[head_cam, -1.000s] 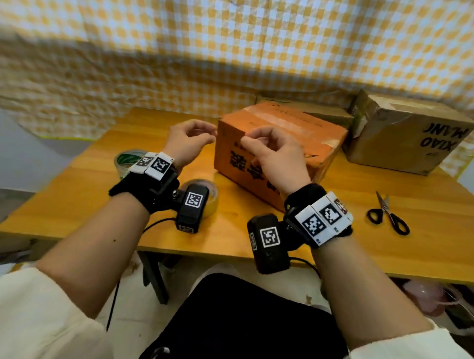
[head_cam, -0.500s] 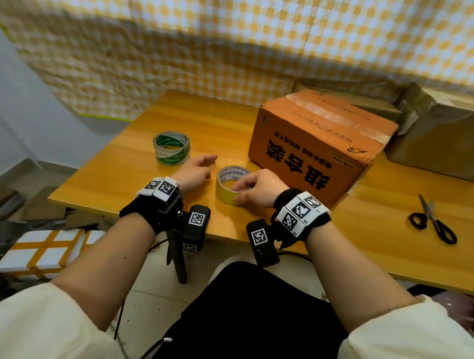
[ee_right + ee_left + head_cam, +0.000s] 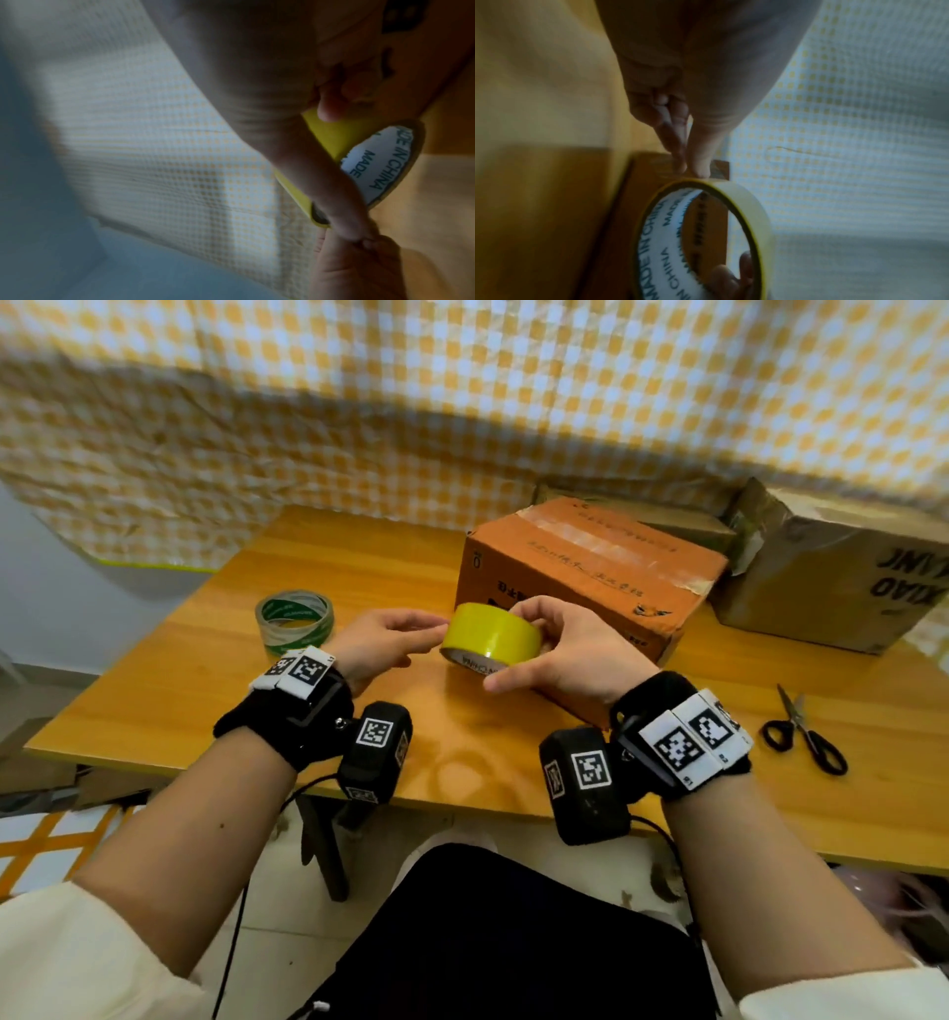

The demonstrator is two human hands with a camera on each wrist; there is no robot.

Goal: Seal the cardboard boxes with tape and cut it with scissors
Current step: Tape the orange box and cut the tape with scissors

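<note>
My right hand grips a yellow tape roll and holds it off the table, just in front of the orange cardboard box. Its thumb lies under the roll and its fingers over the top. My left hand reaches in from the left, and its thumb and forefinger pinch the roll's rim. A strip of clear tape runs along the top seam of the orange box. Black-handled scissors lie on the table at the right, away from both hands.
A second tape roll with a green core stands on the wooden table to the left. A brown box with black lettering sits at the right rear, and a flatter box lies behind the orange one. A checked cloth hangs behind.
The yellow roll lay flat on the table under my right hand; now it is lifted and turned on edge. My left hand has moved in from the table to its rim.
</note>
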